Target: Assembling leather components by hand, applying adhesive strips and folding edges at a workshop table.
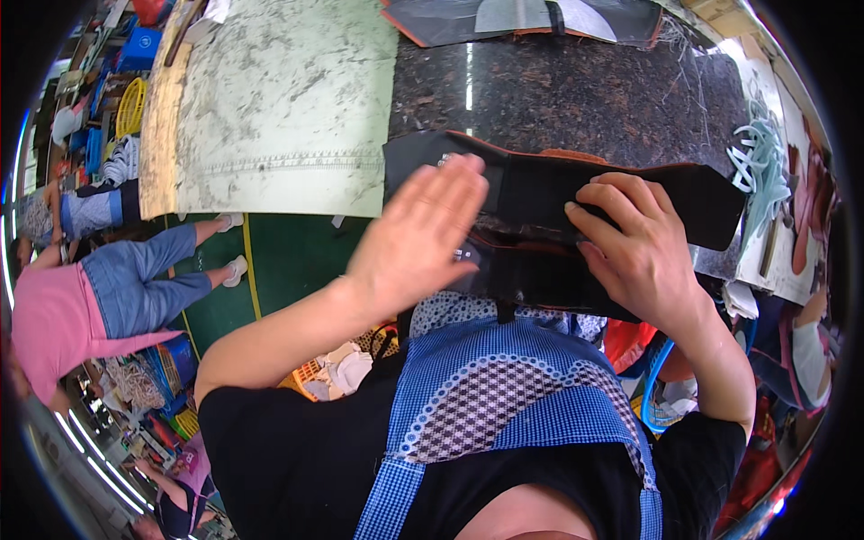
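Observation:
A long black leather-like piece (pixel 535 191) with a reddish-brown edge lies across the near edge of a dark stone slab (pixel 576 99). Its near part hangs toward my apron, with a fold or seam running along it. My left hand (pixel 416 232) is stretched flat over the piece's left end, fingers straight and holding nothing; whether the palm touches is hard to tell. On the right part, my right hand (pixel 641 247) has its fingers bent and pressed onto the black piece, thumb toward the lower fold.
Another black piece with a pale half-round patch (pixel 522 16) lies at the slab's far edge. A worn white board (pixel 288 99) adjoins on the left. Pale blue strips (pixel 763 166) hang at the right. A person in pink (pixel 63 324) is at the left, beyond a green floor.

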{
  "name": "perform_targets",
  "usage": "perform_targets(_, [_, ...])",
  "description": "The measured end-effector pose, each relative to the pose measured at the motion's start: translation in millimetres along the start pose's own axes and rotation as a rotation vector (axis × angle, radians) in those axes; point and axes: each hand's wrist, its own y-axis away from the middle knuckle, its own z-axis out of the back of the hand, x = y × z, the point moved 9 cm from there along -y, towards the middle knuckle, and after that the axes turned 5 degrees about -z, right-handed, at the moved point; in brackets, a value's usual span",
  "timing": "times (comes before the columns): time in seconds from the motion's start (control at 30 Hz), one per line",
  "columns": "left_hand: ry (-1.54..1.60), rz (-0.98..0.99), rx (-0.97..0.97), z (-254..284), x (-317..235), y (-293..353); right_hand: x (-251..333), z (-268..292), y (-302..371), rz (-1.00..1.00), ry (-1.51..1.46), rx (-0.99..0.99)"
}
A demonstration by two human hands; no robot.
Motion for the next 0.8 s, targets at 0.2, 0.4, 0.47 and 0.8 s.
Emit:
perform_targets(0.2, [-0.055,0.074,-0.028,38,46,58,10,-1,-1,0.078,0.081,-0.073])
perform_targets(0.4, [0.127,0.023,-0.146,75,88,42,14,-12,-3,0.109,0.142,-0.083])
perform_targets(0.47, [0.139,0.079,-0.21,89,96,44,30,-8,11,0.15,0.101,-0.136])
perform_targets(0.8, [-0.087,-0.219,-0.47,85,33,-145,41,-72,83,-0.112,-0.513,0.147])
